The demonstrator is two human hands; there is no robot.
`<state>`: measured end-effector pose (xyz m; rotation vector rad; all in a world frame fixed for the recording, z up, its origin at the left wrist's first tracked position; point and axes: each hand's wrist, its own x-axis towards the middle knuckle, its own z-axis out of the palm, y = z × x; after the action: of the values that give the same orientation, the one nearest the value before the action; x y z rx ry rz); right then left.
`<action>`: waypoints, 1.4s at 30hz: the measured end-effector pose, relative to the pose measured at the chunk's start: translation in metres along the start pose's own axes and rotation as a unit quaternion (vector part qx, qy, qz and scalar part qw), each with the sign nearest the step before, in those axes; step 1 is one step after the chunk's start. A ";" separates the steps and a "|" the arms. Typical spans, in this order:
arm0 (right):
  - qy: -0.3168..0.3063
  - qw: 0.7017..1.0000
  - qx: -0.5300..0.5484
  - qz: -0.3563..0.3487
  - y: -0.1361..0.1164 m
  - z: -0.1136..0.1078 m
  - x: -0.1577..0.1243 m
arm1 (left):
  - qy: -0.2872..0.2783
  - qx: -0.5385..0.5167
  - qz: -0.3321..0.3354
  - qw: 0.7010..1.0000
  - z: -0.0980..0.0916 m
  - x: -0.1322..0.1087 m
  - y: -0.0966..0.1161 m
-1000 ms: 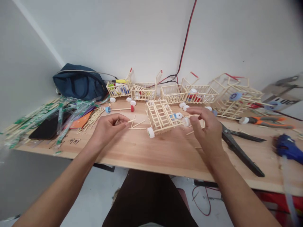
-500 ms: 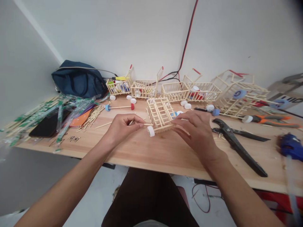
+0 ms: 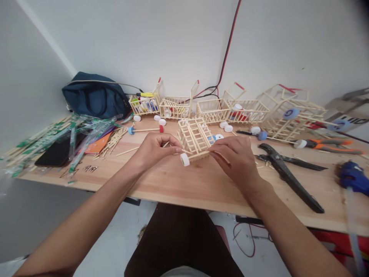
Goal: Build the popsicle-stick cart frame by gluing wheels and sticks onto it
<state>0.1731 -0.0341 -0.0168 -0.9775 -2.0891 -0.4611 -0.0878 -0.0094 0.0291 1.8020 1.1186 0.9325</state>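
Note:
A small cart frame of thin wooden sticks point(image 3: 196, 136) lies on the table in front of me, its slatted side facing up. Along its near edge runs a stick axle point(image 3: 199, 156) with a white bottle-cap wheel point(image 3: 185, 159) at the left end. My right hand point(image 3: 235, 156) pinches the right end of this axle, and the fingers hide that end. Beside the frame's left corner, my left hand point(image 3: 158, 152) is closed with thumb and index finger around a thin wooden stick point(image 3: 166, 144), mostly covered by the fingers.
Several stick carts, such as one point(image 3: 213, 110), line the wall. A loose axle point(image 3: 146, 130) lies behind my left hand. On the right are black cutters point(image 3: 288, 175), orange-handled pliers point(image 3: 331, 145) and a blue glue gun point(image 3: 354, 177). Bundled sticks point(image 3: 40, 136), a phone point(image 3: 57, 150) and a blue bag point(image 3: 96, 96) occupy the left.
My left hand has moved slightly right, its fingertips closer to the white wheel and the frame. My right fingers have drawn in more tightly at the axle's right end. The frame has barely shifted.

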 end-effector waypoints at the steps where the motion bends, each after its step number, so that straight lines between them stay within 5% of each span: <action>1: 0.002 1.000 -0.001 -0.004 0.000 0.000 0.000 | -0.004 -0.003 -0.001 1.000 -0.001 0.000 0.001; 9: 0.016 1.000 -0.002 -0.020 -0.001 0.000 0.003 | -0.030 -0.006 -0.003 1.000 -0.001 0.003 0.002; 27: 0.013 0.998 -0.053 -0.010 -0.014 0.002 0.007 | -0.060 -0.090 -0.121 0.987 0.015 0.015 -0.013; 42: 0.014 0.998 -0.052 -0.015 -0.021 0.007 0.012 | -0.071 -0.115 -0.035 0.990 0.021 0.017 -0.010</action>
<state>0.1482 -0.0372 -0.0121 -0.9949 -2.0740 -0.6007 -0.0669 0.0042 0.0149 1.6048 0.9381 0.8416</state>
